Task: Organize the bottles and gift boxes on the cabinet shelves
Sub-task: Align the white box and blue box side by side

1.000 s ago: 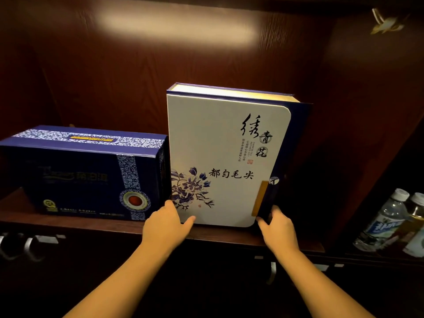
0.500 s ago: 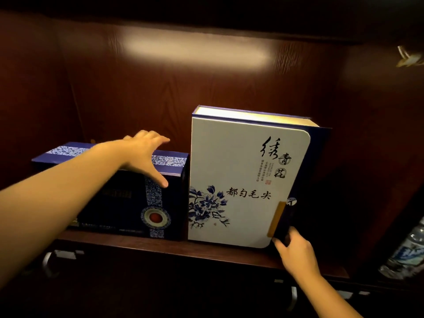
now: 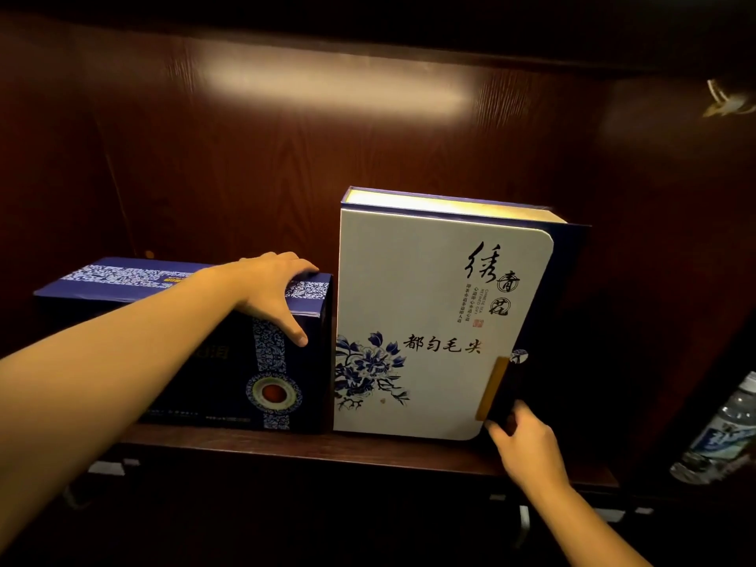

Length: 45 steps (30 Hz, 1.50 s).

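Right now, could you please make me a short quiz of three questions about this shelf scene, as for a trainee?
1. True or false: the white gift box lies flat on the shelf.
2. Which hand rests on top of the dark blue gift box? A) left B) right C) neither
3. Fill in: the right hand touches the white box at its lower ____ corner.

Key: 1 false, it stands upright. 2 A, the left hand. 3 right.

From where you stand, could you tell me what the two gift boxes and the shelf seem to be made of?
White gift box: likely smooth printed card; crisp edges.
Blue gift box: probably cardboard; folded top flap.
Shelf: dark glossy wood or veneer; visible grain.
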Tool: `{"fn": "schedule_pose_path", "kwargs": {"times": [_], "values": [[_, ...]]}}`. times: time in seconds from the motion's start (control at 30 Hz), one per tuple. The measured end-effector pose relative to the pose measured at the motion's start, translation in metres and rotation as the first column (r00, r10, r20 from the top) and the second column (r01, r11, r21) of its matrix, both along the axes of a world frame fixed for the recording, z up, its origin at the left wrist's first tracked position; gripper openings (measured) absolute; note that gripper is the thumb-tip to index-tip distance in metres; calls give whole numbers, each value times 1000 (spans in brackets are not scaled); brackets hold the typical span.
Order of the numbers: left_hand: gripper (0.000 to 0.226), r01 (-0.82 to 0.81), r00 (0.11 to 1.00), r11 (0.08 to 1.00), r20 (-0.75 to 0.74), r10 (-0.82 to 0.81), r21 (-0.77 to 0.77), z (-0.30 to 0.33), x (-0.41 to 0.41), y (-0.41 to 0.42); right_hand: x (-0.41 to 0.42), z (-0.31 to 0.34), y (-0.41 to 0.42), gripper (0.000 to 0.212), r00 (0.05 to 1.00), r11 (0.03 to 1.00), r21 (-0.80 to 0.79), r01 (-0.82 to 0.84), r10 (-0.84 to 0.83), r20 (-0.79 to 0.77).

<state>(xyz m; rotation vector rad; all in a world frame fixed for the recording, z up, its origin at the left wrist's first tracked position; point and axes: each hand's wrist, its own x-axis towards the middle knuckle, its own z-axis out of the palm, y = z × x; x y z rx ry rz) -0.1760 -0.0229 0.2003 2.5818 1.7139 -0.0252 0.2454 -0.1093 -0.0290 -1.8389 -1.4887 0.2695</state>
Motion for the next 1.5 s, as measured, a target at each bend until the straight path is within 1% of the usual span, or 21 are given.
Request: {"fn": "schedule_pose_path", "kwargs": {"times": [0.13,0.47,0.67,0.8,1.0,1.13,1.37,1.5], "values": [[141,23,999,1000,31,-23,-1,1,0,2,-2,1,-2,23,999,999,24,-27,28,-47],[140,33,996,999,81,-32,-16,1,1,2,-17,7,-3,22,996,998,-4,-64,64,-57],[139,46,994,999,97,-43,-28,3,3,7,-22,11,-5,19,995,998,-10,-67,66,-70],[137,70,992,997,108,-68,-15,2,4,7,-22,13,-6,20,996,999,-25,-49,47,-72],[136,85,991,996,102,-85,3,-1,3,8,-21,13,-10,16,998,998,-50,-30,28,-55],[134,97,990,995,97,-98,15,-1,3,8,-23,13,-13,21,998,999,-50,-19,16,-68],[137,70,996,997,56,-71,11,-2,4,8,-25,12,-13,18,998,999,-50,9,-12,-63],[142,31,998,999,57,-31,-16,-2,4,4,-25,16,-11,25,999,998,-61,-6,3,-47]]}}
